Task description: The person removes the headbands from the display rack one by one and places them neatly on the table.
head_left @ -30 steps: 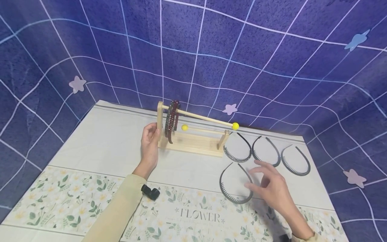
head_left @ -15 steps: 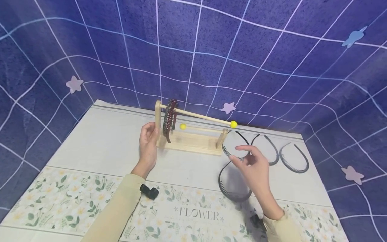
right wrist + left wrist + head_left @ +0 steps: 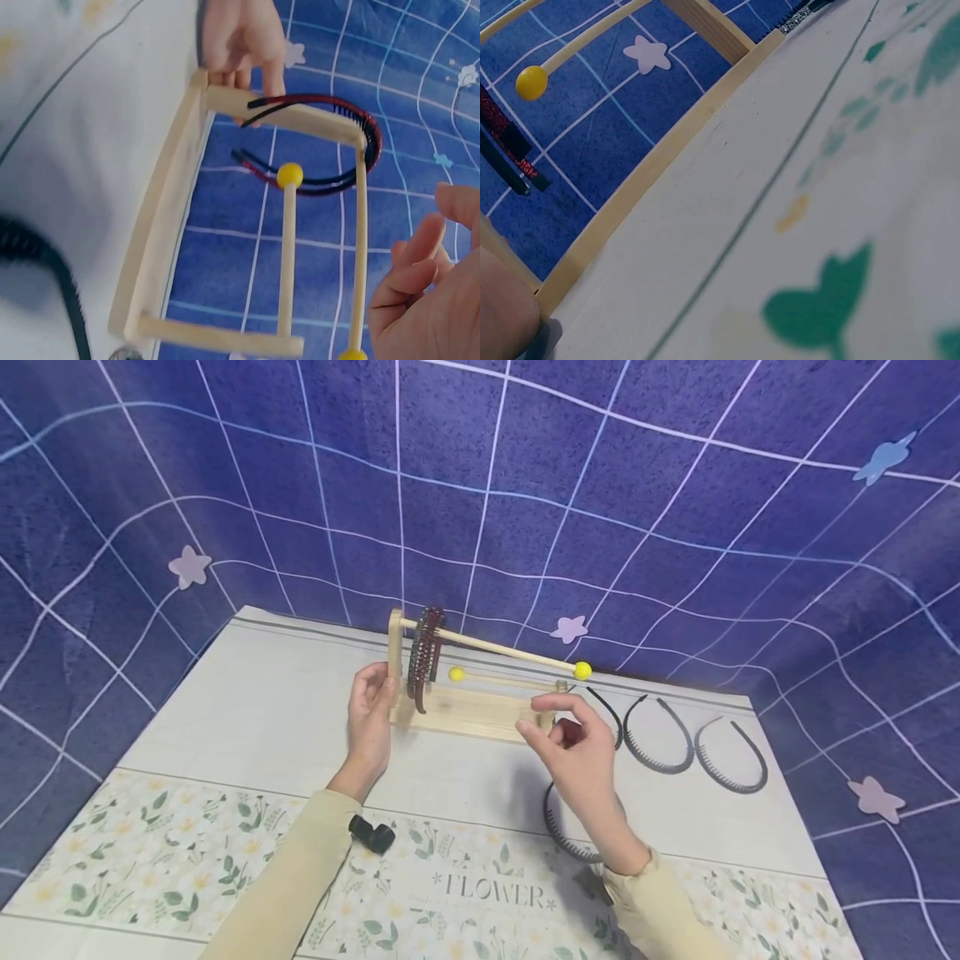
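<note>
A wooden headband stand [image 3: 468, 714] has an upright at each end and two rods tipped with yellow balls. My left hand [image 3: 369, 714] grips its left upright, thumb on one side and fingers on the other. Dark red and dark green toothed headbands [image 3: 423, 664] hang together on the upper rod, close to that upright. My right hand [image 3: 577, 756] is in the air before the stand's right end, thumb and index finger apart with nothing between them. In the right wrist view, the right hand [image 3: 442, 277] is beside the upper rod [image 3: 360, 247]. It hides part of the right upright.
Two black headbands [image 3: 660, 768] [image 3: 731, 785] lie to the right on the white tablecloth [image 3: 262, 710]. Another headband [image 3: 611, 714] lies partly behind the right hand, and one more headband [image 3: 566, 843] under the right forearm. A purple gridded cloth [image 3: 450, 485] rises behind.
My right hand has moved left, from above the headbands on the table to the stand's right end. The left hand keeps its grip on the upright.
</note>
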Action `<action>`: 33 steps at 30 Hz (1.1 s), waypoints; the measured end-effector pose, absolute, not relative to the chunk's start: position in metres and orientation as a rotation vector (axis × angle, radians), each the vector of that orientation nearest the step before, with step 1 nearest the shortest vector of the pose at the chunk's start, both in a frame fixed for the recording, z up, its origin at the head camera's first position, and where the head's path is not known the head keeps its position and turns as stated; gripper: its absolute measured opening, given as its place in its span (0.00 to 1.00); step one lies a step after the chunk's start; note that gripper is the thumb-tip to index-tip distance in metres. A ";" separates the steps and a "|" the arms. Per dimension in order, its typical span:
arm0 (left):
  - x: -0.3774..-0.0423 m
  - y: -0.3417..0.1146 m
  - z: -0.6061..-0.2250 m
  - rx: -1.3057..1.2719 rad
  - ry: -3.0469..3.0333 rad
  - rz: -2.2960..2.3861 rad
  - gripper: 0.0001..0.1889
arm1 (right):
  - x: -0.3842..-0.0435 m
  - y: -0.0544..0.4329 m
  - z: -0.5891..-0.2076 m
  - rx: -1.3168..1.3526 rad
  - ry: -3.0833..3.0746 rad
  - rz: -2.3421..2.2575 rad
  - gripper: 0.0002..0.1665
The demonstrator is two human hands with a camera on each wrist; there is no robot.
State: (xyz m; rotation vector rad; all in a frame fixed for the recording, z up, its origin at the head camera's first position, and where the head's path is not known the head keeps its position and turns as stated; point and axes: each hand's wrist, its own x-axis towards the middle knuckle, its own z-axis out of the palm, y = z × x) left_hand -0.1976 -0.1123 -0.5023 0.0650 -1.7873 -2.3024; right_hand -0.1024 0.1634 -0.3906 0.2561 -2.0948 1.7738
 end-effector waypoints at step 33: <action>-0.197 -0.110 -0.504 0.053 -1.748 -2.309 0.12 | -0.158 0.055 -0.396 0.156 -2.076 2.233 0.24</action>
